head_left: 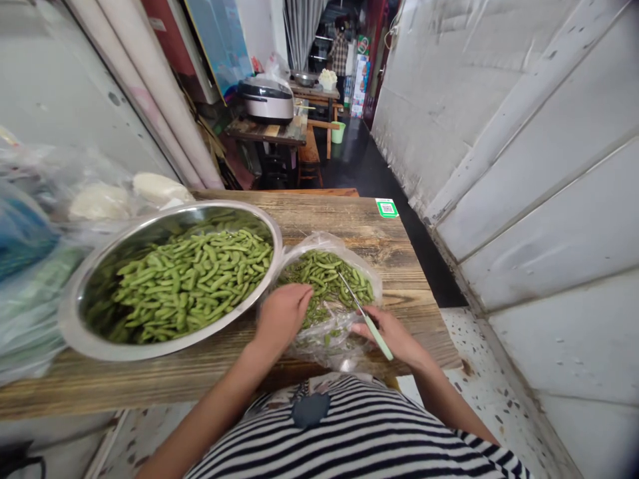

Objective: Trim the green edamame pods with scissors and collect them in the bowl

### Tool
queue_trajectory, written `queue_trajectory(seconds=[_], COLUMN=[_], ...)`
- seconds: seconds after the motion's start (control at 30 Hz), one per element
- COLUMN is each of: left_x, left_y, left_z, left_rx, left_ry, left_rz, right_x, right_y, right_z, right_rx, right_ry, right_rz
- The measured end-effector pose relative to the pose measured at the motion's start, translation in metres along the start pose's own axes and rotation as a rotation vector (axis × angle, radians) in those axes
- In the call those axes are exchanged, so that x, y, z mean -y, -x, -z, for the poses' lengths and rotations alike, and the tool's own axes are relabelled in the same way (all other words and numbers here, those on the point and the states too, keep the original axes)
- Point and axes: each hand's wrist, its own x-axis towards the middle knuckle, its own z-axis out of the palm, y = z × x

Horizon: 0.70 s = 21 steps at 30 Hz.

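Note:
A large steel basin (74,313) full of green bean pods (200,273) stands on the wooden table. Right of it lies an open clear plastic bag (375,276) with more pods (324,266) inside. My left hand (285,313) is at the bag's left side, fingers bent and pressed together; whatever they hold, if anything, is hidden. At the lower right of the bag, my right hand (387,332) grips scissors (372,326) with a pale green handle, their blades pointing up and left over the pods.
Plastic bags (34,266) crowd the table's left end. A QR-code card (386,208) lies at the far right corner of the wooden table (399,249). Beyond stand a rice cooker (267,100), a bench and a person (339,53). A wall (499,166) runs along the right.

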Motion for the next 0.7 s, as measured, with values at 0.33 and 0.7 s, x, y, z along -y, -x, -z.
queue_trajectory(seconds=[0.33,0.7], left_x=[0.009,-0.001], left_y=[-0.016,-0.002], left_z=[-0.056,-0.042], left_rx=[0.187,0.177], left_ry=[0.182,0.875], left_rz=[0.233,0.687], right_x=[0.001,0.005], right_y=[0.004,-0.004], right_z=[0.001,-0.007], right_rx=[0.024,0.071], right_ry=[0.092,0.148], right_rz=[-0.045,0.017])
